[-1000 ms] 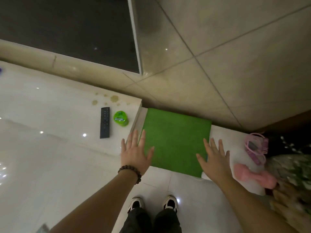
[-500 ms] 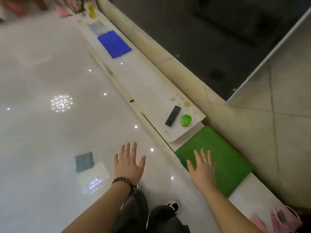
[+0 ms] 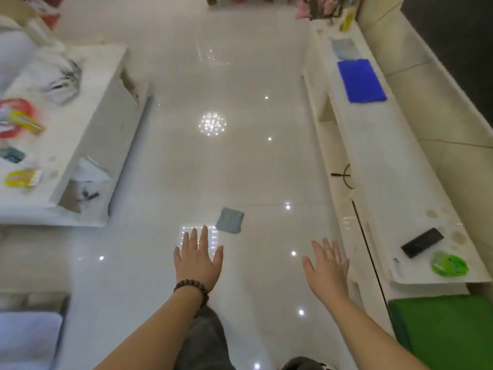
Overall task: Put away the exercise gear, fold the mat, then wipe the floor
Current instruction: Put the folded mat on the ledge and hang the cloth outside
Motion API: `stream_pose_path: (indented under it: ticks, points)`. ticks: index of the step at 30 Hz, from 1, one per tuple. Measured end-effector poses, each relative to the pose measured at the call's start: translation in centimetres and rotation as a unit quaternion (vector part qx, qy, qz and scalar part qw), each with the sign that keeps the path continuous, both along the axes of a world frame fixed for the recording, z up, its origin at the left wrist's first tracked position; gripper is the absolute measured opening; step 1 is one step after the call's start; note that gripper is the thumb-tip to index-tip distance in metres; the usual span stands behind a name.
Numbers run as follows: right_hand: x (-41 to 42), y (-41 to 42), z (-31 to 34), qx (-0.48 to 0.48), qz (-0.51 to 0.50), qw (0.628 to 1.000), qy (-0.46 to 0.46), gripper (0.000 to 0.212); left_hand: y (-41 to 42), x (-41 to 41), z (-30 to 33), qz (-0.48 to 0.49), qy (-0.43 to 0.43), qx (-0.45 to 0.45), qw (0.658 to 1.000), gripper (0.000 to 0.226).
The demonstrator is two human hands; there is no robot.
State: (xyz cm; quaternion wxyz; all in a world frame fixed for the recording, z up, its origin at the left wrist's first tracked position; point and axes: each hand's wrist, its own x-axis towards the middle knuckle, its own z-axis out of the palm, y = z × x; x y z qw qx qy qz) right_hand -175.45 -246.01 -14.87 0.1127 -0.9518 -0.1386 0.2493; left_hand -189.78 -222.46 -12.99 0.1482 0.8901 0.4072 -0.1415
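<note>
Now visible ahead — crumpled grey-blue cloth (image 3: pixel 230 220).

One grey cloth (image 3: pixel 230 220), one green mat (image 3: pixel 448 332), one blue mat (image 3: pixel 361 80), two hands (image 3: pixel 198 259)

green mat (image 3: pixel 448 327) folded, flat on ledge's near end, my right | grey-blue cloth (image 3: pixel 230 220) crumpled flat, mid-floor ahead of me

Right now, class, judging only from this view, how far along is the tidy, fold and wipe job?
Done, it seems: the green mat lies folded on the low ledge at right. In hand: nothing; the left hand and right hand are open, over the floor. Left: wiping; the grey-blue cloth lies untouched ahead. Whether all gear is away cannot be told.
</note>
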Motion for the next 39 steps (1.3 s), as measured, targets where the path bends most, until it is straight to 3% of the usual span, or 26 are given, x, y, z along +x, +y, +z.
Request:
stream_pose_path:
  ticks: [11, 23, 32, 39]
  points:
    - [-2.5, 24.3, -1.5, 0.013, 0.005, 1.000, 0.012, 0.054, 21.8, -4.5, -1.4, 0.023, 0.024, -0.026, 0.999, 0.067]
    - [2.8, 33.3, -5.2, 0.019, 0.004, 0.999, 0.028, 0.053, 30.3, 3.1, -5.4, -0.015, 0.059, -0.060, 0.996, 0.066]
    - [8.4, 36.4, -13.8, 0.012, -0.029, 0.994, 0.105, 0.053, 33.9, 14.0, -12.0, -0.093, 0.102, -0.060, 0.989, 0.067]
    - [11.1, 40.1, -26.9, -0.004, -0.073, 0.984, 0.162, 0.057, 35.5, 21.0, -25.6, -0.135, 0.157, -0.098, 0.973, 0.067]
